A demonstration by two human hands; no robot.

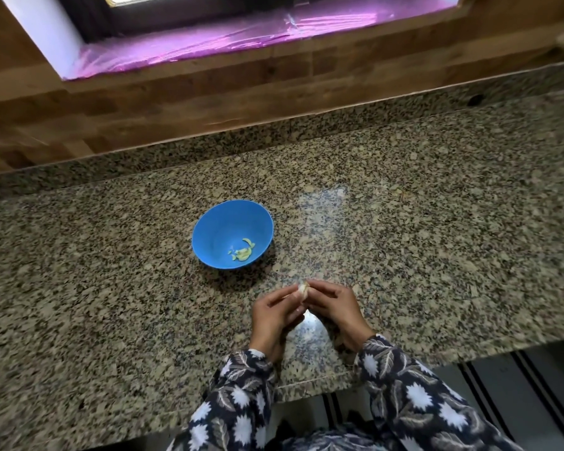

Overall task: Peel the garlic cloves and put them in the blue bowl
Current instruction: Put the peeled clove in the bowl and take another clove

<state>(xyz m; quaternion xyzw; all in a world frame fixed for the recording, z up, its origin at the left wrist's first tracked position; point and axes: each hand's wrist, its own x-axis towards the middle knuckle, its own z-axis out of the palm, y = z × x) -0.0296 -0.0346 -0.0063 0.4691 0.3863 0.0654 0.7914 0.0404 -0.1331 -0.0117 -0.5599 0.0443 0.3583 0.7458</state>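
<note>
We pinch one garlic clove [303, 289] between the fingertips of our left hand [275, 312] and right hand [334, 309], both curled round it, above the table [404, 222] and just on the near side of the blue bowl [209, 219]. A few pale pieces [243, 252] lie in the bowl. How much skin remains on the clove we cannot tell; it is small and blurred. As we judge it, a hard tug could shoot the slick clove onto the speckled table, where it would be hard to spot, and loose skin could drop into the bowl with it.
</note>
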